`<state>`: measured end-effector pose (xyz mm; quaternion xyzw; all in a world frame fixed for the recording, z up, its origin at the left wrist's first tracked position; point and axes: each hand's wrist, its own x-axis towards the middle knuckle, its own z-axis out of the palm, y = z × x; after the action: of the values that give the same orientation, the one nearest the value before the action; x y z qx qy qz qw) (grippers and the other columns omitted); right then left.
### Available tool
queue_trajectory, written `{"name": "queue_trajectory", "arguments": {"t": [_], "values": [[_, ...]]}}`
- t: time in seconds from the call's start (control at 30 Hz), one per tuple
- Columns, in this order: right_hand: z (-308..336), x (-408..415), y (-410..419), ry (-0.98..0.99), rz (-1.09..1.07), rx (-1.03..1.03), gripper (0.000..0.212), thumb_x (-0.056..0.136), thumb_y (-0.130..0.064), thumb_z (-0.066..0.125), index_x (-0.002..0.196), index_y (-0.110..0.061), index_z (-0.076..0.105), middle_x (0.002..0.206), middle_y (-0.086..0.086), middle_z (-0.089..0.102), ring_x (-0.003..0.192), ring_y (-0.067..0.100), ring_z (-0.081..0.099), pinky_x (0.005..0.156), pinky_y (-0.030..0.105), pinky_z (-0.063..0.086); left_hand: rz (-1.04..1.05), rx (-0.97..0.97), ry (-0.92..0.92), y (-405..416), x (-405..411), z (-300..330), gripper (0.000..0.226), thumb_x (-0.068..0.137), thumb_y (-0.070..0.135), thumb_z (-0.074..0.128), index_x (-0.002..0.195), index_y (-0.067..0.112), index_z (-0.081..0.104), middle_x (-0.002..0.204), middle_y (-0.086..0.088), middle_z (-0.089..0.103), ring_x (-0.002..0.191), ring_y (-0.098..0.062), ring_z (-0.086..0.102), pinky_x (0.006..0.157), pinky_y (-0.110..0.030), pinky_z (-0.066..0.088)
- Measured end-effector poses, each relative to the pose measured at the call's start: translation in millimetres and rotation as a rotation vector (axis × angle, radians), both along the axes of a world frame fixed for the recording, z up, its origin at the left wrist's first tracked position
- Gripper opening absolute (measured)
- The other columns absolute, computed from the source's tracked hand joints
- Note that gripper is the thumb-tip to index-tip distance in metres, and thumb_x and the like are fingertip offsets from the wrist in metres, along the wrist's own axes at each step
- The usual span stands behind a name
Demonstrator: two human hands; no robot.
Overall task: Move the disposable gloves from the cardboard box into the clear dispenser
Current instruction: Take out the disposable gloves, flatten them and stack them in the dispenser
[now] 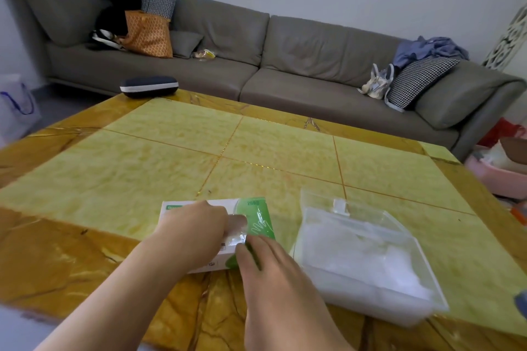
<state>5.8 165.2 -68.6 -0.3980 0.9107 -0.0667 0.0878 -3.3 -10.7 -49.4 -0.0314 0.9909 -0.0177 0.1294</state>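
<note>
Thin clear gloves coming from a green-and-white cardboard box (251, 216)

Left hand (196, 225) grip clamped on crinkly film gloves (235, 238) at the opening; right hand (266, 261) fingers straight, steadying the box; clear rectangular dispenser (368, 259) beside it.

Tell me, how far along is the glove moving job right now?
Partly done, it seems: the clear dispenser lies open on the table and already holds a white heap of gloves. In hand: the left hand reaches into the cardboard box, its fingers among the clear gloves, while the right hand steadies the box. How many gloves remain inside cannot be seen.
</note>
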Motion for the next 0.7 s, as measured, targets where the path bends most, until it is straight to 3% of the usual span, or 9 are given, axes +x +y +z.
{"name": "queue_trajectory", "arguments": {"t": [0.1, 0.2, 0.3, 0.4, 0.5, 0.57, 0.7], "values": [[-1, 0, 2, 0.006, 0.012, -0.017, 0.082, 0.091, -0.014, 0.056, 0.164, -0.015, 0.019, 0.171, 0.001, 0.013, 0.159, 0.018, 0.003, 0.123, 0.031, 0.020, 0.039, 0.013, -0.004, 5, -1, 0, 0.032, 0.086, -0.001, 0.035, 0.082, 0.031, 0.031, 0.079, 0.003, 0.046, 0.073, -0.020, 0.052, 0.055, -0.033, 0.039], [-1, 1, 2, 0.014, 0.006, -0.024, 0.077, 0.091, -0.014, 0.056, 0.161, -0.016, 0.023, 0.168, -0.001, 0.017, 0.156, 0.017, 0.009, 0.119, 0.031, 0.026, 0.143, 0.138, 0.055, 5, -1, -1, 0.033, 0.082, 0.000, 0.042, 0.066, 0.028, 0.049, 0.079, 0.001, 0.055, 0.068, -0.023, 0.060, 0.057, -0.034, 0.048], [2, 0, 2, 0.021, 0.007, -0.015, 0.073, 0.093, -0.014, 0.055, 0.160, -0.015, 0.025, 0.167, 0.000, 0.019, 0.155, 0.019, 0.012, 0.117, 0.033, 0.030, 0.213, 0.265, 0.163, -6, 0, -7, 0.033, 0.083, 0.004, 0.049, 0.088, 0.026, 0.072, 0.089, 0.005, 0.065, 0.080, -0.020, 0.069, 0.071, -0.037, 0.062], [3, -1, 1, 0.006, 0.000, 0.006, 0.072, 0.095, -0.014, 0.053, 0.161, -0.014, 0.023, 0.169, 0.002, 0.016, 0.156, 0.020, 0.010, 0.117, 0.037, 0.032, 0.226, 0.256, 0.225, -13, -4, -11, 0.032, 0.085, 0.008, 0.056, 0.093, 0.030, 0.076, 0.082, 0.012, 0.066, 0.075, -0.013, 0.068, 0.069, -0.036, 0.063], [1, 0, 1, 0.007, -0.002, 0.022, 0.077, 0.093, -0.013, 0.057, 0.161, -0.014, 0.020, 0.169, 0.002, 0.013, 0.156, 0.020, 0.007, 0.115, 0.039, 0.036, 0.217, 0.107, 0.251, -13, -12, -12, 0.019, 0.088, 0.019, 0.064, 0.072, 0.028, 0.069, 0.067, 0.011, 0.058, 0.056, -0.014, 0.057, 0.050, -0.029, 0.050], [0, 0, 1, 0.006, -0.002, 0.025, 0.079, 0.092, -0.012, 0.059, 0.161, -0.014, 0.020, 0.169, 0.002, 0.013, 0.156, 0.019, 0.006, 0.113, 0.040, 0.038, 0.200, 0.032, 0.230, -8, -15, -12, 0.040, 0.093, 0.038, 0.063, 0.059, 0.021, 0.050, 0.060, 0.008, 0.046, 0.050, -0.019, 0.046, 0.048, -0.026, 0.039], [2, 1, 1, 0.009, -0.006, 0.014, 0.077, 0.090, -0.011, 0.058, 0.159, -0.015, 0.023, 0.166, 0.001, 0.015, 0.153, 0.019, 0.010, 0.107, 0.039, 0.042, 0.183, -0.001, 0.218, -3, -15, -8, 0.028, 0.083, 0.016, 0.057, 0.061, 0.020, 0.041, 0.064, 0.005, 0.041, 0.060, -0.025, 0.052, 0.053, -0.028, 0.036]]}}
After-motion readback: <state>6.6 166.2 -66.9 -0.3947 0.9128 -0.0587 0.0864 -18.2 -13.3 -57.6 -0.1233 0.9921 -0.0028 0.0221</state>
